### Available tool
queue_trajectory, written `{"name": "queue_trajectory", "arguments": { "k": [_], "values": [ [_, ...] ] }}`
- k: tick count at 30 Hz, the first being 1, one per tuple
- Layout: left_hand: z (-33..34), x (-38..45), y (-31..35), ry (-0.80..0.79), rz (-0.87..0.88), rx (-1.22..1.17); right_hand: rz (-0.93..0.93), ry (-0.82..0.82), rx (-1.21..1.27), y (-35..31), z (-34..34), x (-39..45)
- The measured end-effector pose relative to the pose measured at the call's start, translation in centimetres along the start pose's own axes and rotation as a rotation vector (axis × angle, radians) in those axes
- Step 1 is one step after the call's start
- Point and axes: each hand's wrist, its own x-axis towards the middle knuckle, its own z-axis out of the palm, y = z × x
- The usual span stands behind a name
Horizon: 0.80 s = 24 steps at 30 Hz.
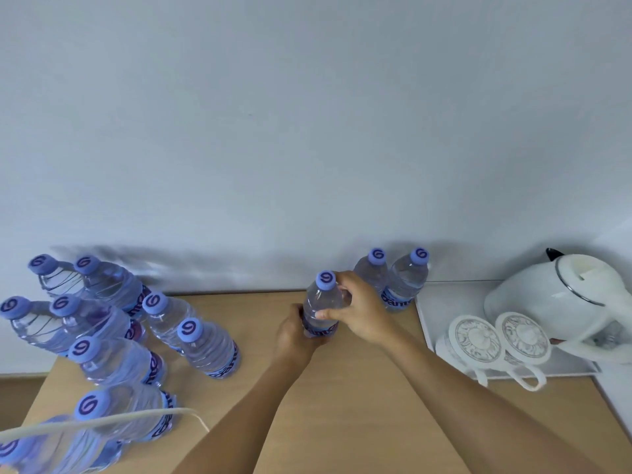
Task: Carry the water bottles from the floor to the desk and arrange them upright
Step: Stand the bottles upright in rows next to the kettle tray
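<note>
A clear water bottle [323, 301] with a purple cap stands upright on the wooden desk [359, 398] near the back wall. My left hand [295, 335] wraps its lower part and label. My right hand [359, 309] holds its upper body from the right. Two more upright bottles [393, 282] stand just behind and to the right, against the wall. Several upright bottles [113, 330] crowd the left end of the desk.
A white tray [441, 302] at the right holds a white kettle [561, 299] and two lidded white mugs [499, 340]. A white cable [102, 420] crosses the front-left bottles. The grey wall [307, 131] backs the desk.
</note>
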Motion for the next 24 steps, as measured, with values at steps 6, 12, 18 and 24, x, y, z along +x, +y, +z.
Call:
{"name": "queue_trajectory", "arguments": {
  "k": [6, 12, 18, 24],
  "values": [
    [0.2, 2.1, 0.0, -0.034, -0.037, 0.039, -0.007, 0.043, 0.026, 1.0, 0.8, 0.9],
    [0.3, 4.1, -0.1, -0.07, 0.011, 0.065, 0.023, 0.108, 0.003, 0.8, 1.2, 2.1],
    [0.8, 5.8, 0.1, -0.09, 0.077, 0.06, 0.084, 0.197, -0.107, 0.3, 1.8, 3.1],
    [1.2, 6.3, 0.2, -0.075, 0.106, 0.057, 0.083, 0.296, -0.211, -0.1, 2.1, 3.3]
  ]
}}
